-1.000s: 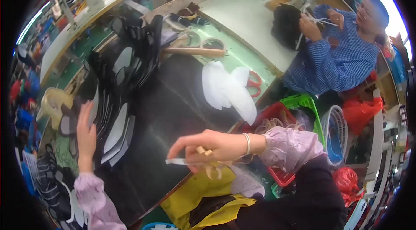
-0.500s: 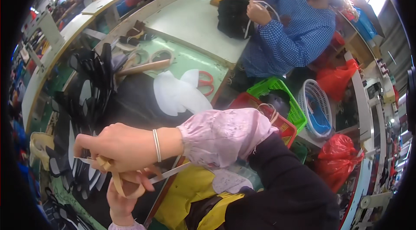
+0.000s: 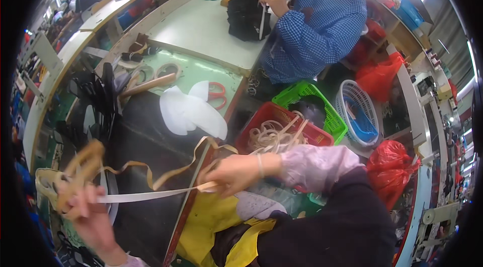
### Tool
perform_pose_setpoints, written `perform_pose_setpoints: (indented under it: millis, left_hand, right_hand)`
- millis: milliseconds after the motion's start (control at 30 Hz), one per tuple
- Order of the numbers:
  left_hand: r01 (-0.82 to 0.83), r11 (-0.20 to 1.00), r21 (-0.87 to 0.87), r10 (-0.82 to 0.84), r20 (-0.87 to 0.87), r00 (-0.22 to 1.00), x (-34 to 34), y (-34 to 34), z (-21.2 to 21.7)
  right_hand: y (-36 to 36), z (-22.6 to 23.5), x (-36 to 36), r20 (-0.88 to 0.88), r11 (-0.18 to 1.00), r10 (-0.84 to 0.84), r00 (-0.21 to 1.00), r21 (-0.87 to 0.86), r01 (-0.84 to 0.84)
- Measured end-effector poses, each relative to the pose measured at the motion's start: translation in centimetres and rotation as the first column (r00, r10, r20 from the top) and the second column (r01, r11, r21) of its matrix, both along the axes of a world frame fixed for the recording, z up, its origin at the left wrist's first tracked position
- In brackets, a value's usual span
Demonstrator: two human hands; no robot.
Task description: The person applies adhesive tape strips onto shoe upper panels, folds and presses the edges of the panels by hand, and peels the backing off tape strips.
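Observation:
Low on the left, my left hand (image 3: 90, 214), partly smeared by motion, is closed around looped tan tape (image 3: 80, 179). A narrow white strip (image 3: 151, 197) runs from it, nearly straight, to my right hand (image 3: 234, 173), whose fingers are closed on its other end by the table's red edge. Above the white strip, a thin tan ribbon (image 3: 173, 172) hangs in loose curls between the two hands. Beneath lies the black sheet (image 3: 143, 131) on the table. White cut pieces (image 3: 188, 111) rest on it beside red-handled scissors (image 3: 217, 97).
Black flat pieces (image 3: 103, 96) are heaped at the left. To the right stand a red basket (image 3: 317, 136) of tan strips, a green basket (image 3: 334, 113) and a white basket (image 3: 342, 98). Across the table, a person in a blue checked top (image 3: 322, 25) handles black material (image 3: 244, 18).
My right hand has swung right, away from my left, drawing the white strip out between them. My left hand has shifted left. The red basket's strips have come into sight.

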State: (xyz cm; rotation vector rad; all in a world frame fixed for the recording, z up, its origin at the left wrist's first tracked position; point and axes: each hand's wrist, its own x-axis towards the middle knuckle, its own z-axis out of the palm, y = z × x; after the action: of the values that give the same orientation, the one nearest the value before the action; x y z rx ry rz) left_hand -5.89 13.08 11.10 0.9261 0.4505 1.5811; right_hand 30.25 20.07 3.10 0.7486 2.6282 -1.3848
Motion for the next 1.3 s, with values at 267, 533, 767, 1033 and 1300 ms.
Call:
perform_pose_setpoints:
  millis: [267,533,767,1033,1300]
  left_hand:
    - [0.014,0.983,0.184,0.004,-0.097,0.995,-4.9,2.9,5.6]
    - [-0.343,0.933,-0.106,0.323,-0.172,0.931,2.0,6.4,4.1]
    - [-0.139,0.990,-0.023,0.127,-0.286,0.950,12.0,5.2,7.6]
    - [0.062,0.992,0.111,-0.030,-0.271,0.962,15.0,6.0,10.6]
    - [0.017,0.999,0.042,-0.008,-0.200,0.980,10.0,7.6,6.7]
  right_hand:
    - [-2.9,-1.4,18.8,-0.315,0.651,-0.734,0.602,-0.071,0.756]
    - [-2.6,5.9,29.2,0.122,0.460,-0.809,0.575,-0.479,0.748]
    - [-1.3,6.4,19.1,-0.482,0.664,-0.687,0.544,-0.114,0.739]
    - [-1.1,4.7,7.8,-0.469,0.632,-0.464,0.752,0.419,0.652]
    - [-1.3,6.5,10.3,-0.598,0.836,-0.544,0.589,-0.326,0.442]
